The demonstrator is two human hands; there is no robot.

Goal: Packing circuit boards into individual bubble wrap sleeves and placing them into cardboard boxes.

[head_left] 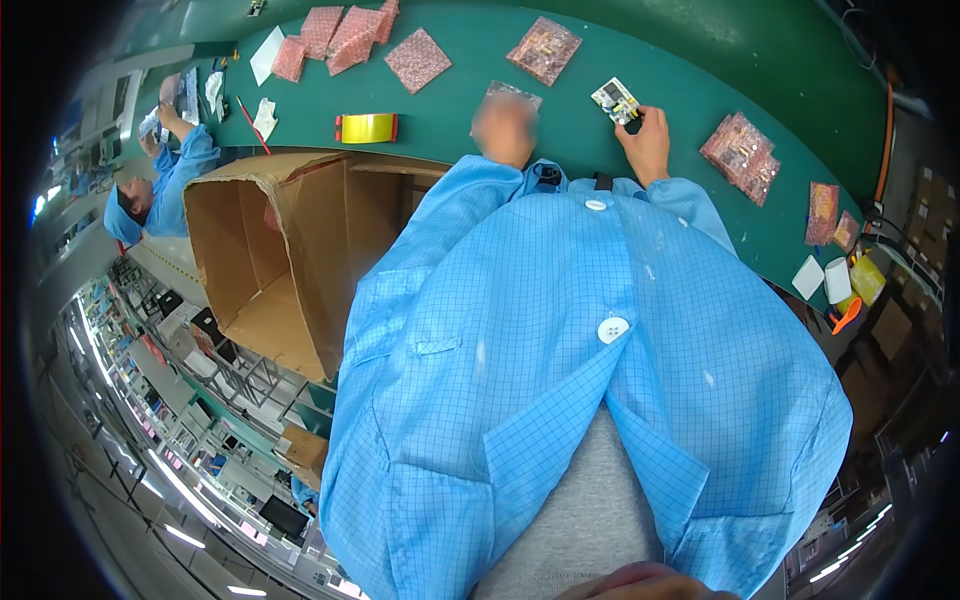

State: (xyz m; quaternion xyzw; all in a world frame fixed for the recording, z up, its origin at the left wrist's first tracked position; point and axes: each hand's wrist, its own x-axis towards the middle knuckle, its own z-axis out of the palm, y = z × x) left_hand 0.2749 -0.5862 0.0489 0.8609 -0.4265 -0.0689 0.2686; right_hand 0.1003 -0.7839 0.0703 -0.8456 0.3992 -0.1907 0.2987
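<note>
Between the thumb and fingers of my right hand [650, 143] is a small circuit board [611, 97], white with dark and yellowish parts, held just over the green table. My left hand [503, 128] is blurred, so its fingers do not show clearly. Beyond it pokes out the edge of a clear pinkish bubble-wrap bag [516, 93]; whether the hand grips this bag or only rests on it, I cannot tell. Farther back, between the two hands, lies another bubble-wrap bag [544, 50] with boards showing through.
Several pink bubble-wrap bags [417, 60] lie at the back left, near a yellow tape roll [367, 128]. More filled bags [741, 158] are at right, with an orange-handled tool [847, 315] by the edge. A large cardboard box [290, 240] stands left; another person [165, 185] works beyond.
</note>
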